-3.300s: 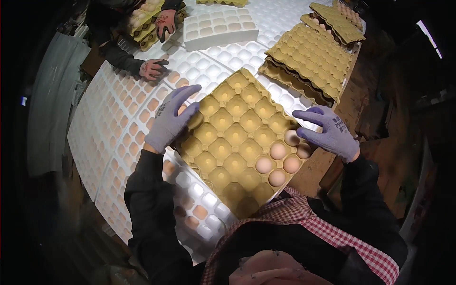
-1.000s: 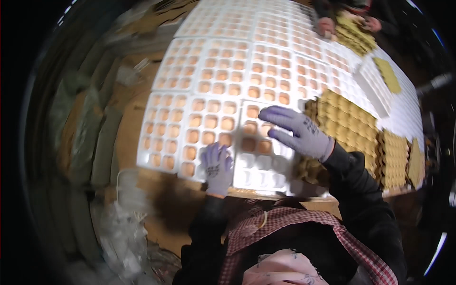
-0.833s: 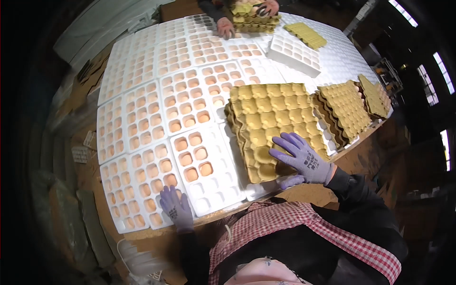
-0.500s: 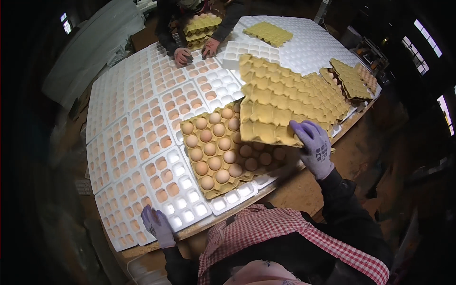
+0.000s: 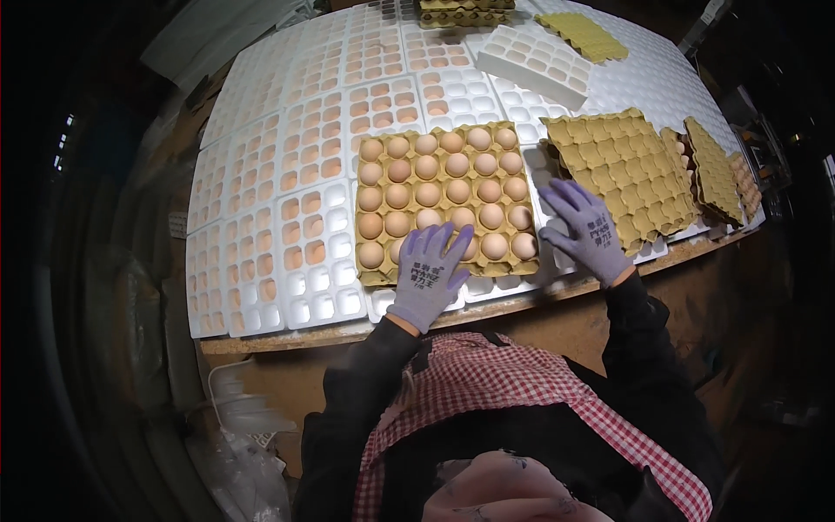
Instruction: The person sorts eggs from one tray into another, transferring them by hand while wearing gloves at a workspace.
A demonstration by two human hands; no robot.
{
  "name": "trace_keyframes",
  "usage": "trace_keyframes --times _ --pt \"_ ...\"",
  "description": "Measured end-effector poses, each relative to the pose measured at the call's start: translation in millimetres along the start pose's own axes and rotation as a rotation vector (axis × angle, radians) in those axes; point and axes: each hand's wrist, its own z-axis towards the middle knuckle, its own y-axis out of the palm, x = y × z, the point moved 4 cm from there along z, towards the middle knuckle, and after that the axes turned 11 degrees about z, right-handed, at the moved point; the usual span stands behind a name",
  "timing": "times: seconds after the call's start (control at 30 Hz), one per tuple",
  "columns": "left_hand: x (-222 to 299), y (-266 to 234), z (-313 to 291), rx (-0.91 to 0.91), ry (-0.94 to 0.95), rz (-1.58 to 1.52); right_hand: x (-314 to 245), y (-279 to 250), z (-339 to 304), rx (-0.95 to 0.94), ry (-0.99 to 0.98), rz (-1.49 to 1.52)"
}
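A yellow pulp egg tray (image 5: 372, 278) filled with rows of brown eggs (image 5: 398, 195) lies in front of me, on top of white foam trays. My left hand (image 5: 431, 265), in a grey and purple glove, reaches over its front edge. The fingers are spread across the front rows, covering some eggs. Beyond the tray's right side is my right hand (image 5: 584, 228), gloved alike, its fingers apart and nothing visible in them. Just right of that hand, an eggless pulp tray (image 5: 622, 174) lies aslant, bumpy side up.
White foam trays (image 5: 326, 300) cover the table, many with eggs in their pockets. A loose foam tray (image 5: 535, 65) sits on top farther back. More pulp trays (image 5: 713, 170) and eggs stand at the right edge. A pulp tray stack (image 5: 465, 13) is at the far side.
The pulp tray my right hand held up now lies on the right, released. My left hand has moved from the foam trays onto the eggs. The view has shifted; the co-worker's hands are out of sight.
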Motion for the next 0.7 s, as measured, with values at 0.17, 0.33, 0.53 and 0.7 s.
trace_keyframes --times 0.17,0.33,0.53,0.7 --pt "-2 22 14 0.076 -0.003 -0.255 -15 43 -24 -0.145 0.003 0.148" --pt "-9 0 25 0.272 -0.333 -0.805 30 6 -16 0.247 0.531 1.487" --pt "49 34 39 -0.378 0.057 0.151 7 51 16 -0.179 -0.015 -0.005" --pt "22 5 58 -0.073 -0.129 -0.435 38 2 8 0.053 0.489 1.466"
